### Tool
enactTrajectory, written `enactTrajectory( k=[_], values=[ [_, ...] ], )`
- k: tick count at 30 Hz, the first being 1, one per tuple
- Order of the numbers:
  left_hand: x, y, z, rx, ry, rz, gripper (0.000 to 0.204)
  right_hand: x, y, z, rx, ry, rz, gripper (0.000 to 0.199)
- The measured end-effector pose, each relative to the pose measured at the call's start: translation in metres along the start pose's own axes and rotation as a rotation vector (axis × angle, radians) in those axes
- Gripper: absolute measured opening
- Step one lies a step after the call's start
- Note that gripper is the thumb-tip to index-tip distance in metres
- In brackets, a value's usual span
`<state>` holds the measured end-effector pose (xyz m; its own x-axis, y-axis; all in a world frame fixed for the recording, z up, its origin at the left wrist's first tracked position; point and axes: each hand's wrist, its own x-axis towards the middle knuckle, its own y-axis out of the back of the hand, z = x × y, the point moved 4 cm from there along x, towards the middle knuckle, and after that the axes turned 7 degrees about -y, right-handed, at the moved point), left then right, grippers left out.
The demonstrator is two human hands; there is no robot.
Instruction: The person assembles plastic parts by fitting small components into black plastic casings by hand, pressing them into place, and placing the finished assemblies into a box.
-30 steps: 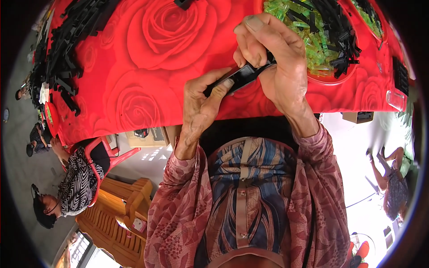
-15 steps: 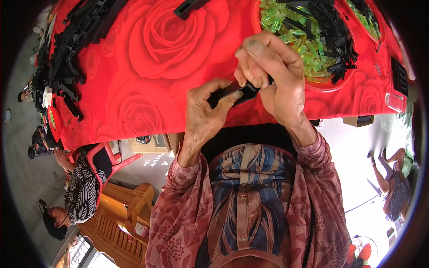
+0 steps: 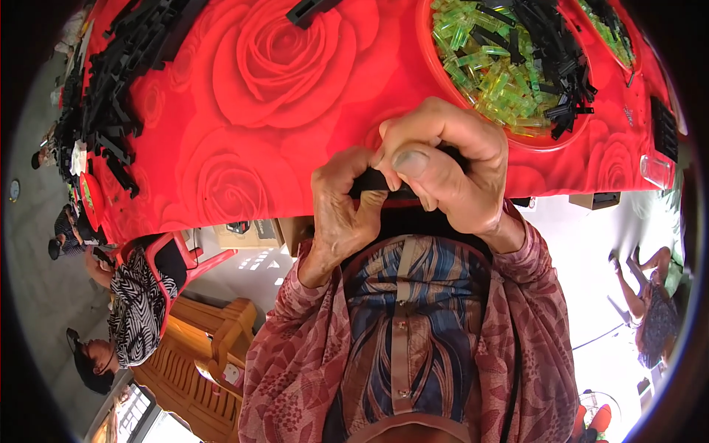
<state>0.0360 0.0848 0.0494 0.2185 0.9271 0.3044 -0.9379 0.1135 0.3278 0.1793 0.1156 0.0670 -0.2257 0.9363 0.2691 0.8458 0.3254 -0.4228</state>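
Observation:
Close to the table's near edge, my left hand is closed around one end of a black plastic piece. My right hand curls over the other end, with its thumb and fingers bent against it. Most of the piece is hidden behind the fingers, so its full shape cannot be made out. Whether a smaller part is also pinched in the right fingers does not show.
A red basin of yellow-green clear parts and black parts stands at the far right. Black pieces are heaped at the left; another black piece lies at the back. A person sits at the left.
Both hands have come down nearer to my body with the black piece. My right hand has turned and now covers more of it.

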Motion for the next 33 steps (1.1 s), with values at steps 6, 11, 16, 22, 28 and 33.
enactTrajectory(
  k=[6,11,16,22,28,33],
  values=[
    [-0.004,-0.002,-0.009,-0.029,0.072,-0.069,0.009,-0.008,0.001,-0.002,-0.062,-0.073,0.017,0.021],
    [-0.012,-0.006,-0.009,0.074,-0.036,0.017,0.014,-0.015,-0.004,-0.005,-0.086,-0.033,0.075,0.015],
    [-0.003,-0.012,-0.013,0.24,0.101,-0.101,0.021,-0.01,0.023,0.016,0.313,-0.086,0.201,0.019],
    [0.01,-0.004,-0.025,-0.123,0.201,-0.38,0.042,-0.003,0.05,0.018,0.425,-0.35,0.488,0.028],
    [0.008,-0.012,-0.032,-0.326,0.278,-0.374,0.03,0.005,0.051,0.013,0.311,-0.391,0.518,0.032],
    [0.008,-0.014,-0.034,-0.284,0.263,-0.329,0.027,0.005,0.054,0.017,0.356,-0.377,0.465,0.032]
  ],
)
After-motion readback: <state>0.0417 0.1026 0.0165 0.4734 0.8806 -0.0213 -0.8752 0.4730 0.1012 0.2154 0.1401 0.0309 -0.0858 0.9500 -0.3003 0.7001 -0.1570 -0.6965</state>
